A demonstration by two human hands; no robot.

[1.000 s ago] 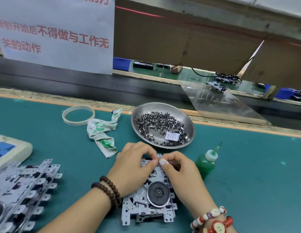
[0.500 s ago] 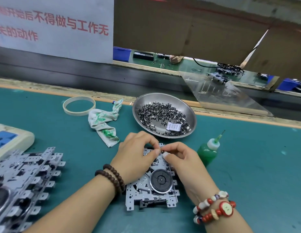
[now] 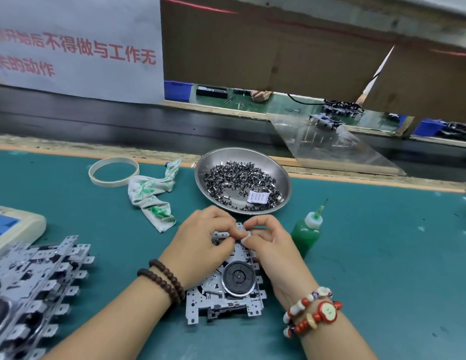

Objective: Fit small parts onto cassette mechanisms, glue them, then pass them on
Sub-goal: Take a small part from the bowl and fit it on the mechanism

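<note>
A metal cassette mechanism [image 3: 226,294] with a round black flywheel lies flat on the green mat in front of me. My left hand [image 3: 200,242] rests on its far left part, fingers curled, fingertips pressing at its top edge. My right hand [image 3: 268,245] meets it there, thumb and forefinger pinching something small over the mechanism's far end; the small part itself is hidden between the fingertips. A steel bowl [image 3: 278,172] of small dark parts stands just beyond the hands. A green glue bottle [image 3: 306,233] with a thin nozzle stands upright to the right.
A stack of more metal mechanisms [image 3: 31,289] fills the near left. A beige device [image 3: 16,224] sits at the left edge. A stained cloth [image 3: 151,196] and a tape ring [image 3: 113,171] lie at the back left. Beyond the mat's edge runs a dark conveyor [image 3: 122,126].
Both hands stay together at the mechanism's far end, the fingertips shifting slightly as they work. The view has tilted a little; the mechanism has not left its place.
</note>
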